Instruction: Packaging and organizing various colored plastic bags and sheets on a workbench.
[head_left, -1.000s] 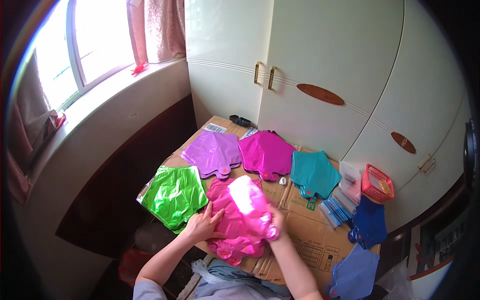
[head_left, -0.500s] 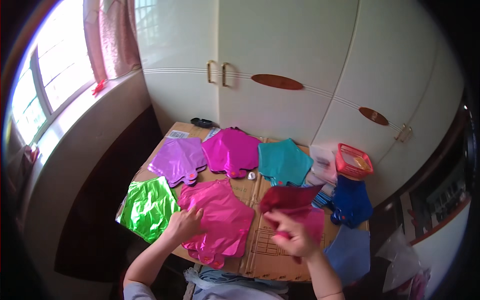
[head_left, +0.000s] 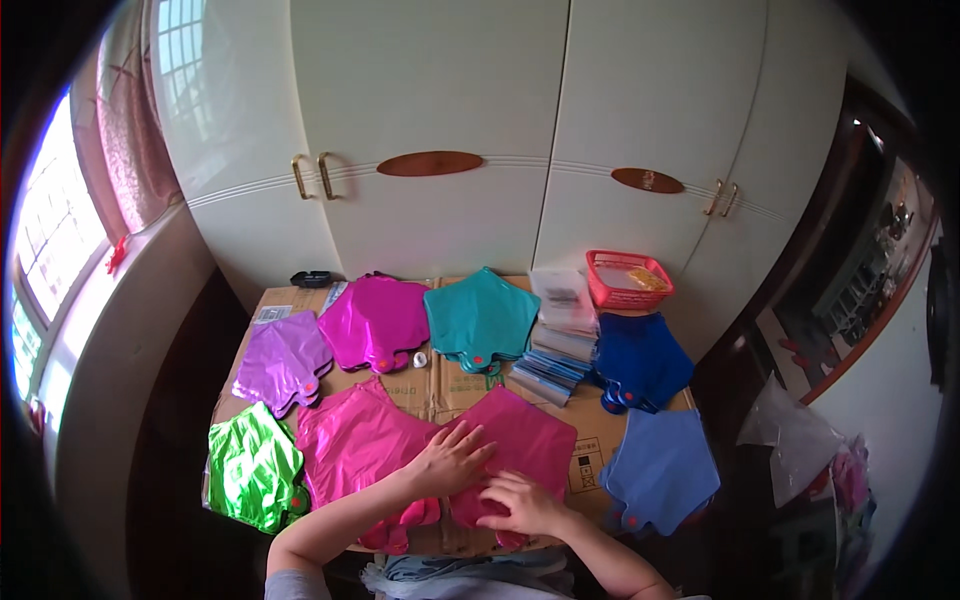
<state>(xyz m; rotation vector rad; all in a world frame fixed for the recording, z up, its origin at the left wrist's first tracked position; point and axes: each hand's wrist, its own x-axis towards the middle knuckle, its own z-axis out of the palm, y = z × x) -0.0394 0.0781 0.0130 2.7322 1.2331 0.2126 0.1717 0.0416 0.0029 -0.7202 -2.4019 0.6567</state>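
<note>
The left hand point(head_left: 455, 458) is spread over one pink foil piece point(head_left: 535, 430), and the right hand point(head_left: 525, 503) sits just beside it, fingers a little bent. Left of that lies a pink foil stack point(head_left: 350, 440), partly behind the left forearm point(head_left: 345, 520). Around them on the cardboard point(head_left: 588, 445) I see green foil point(head_left: 255, 465), lilac foil point(head_left: 283, 358), magenta foil point(head_left: 375, 318), teal foil point(head_left: 480, 318), dark blue foil point(head_left: 643, 358) and light blue foil point(head_left: 665, 465).

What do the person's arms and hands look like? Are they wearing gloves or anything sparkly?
No gloves: the left hand and right hand are bare, with no rings, bracelets or watch to be seen. The left forearm and right forearm are uncovered too. A pale grey sleeve ends near the left elbow.
</note>
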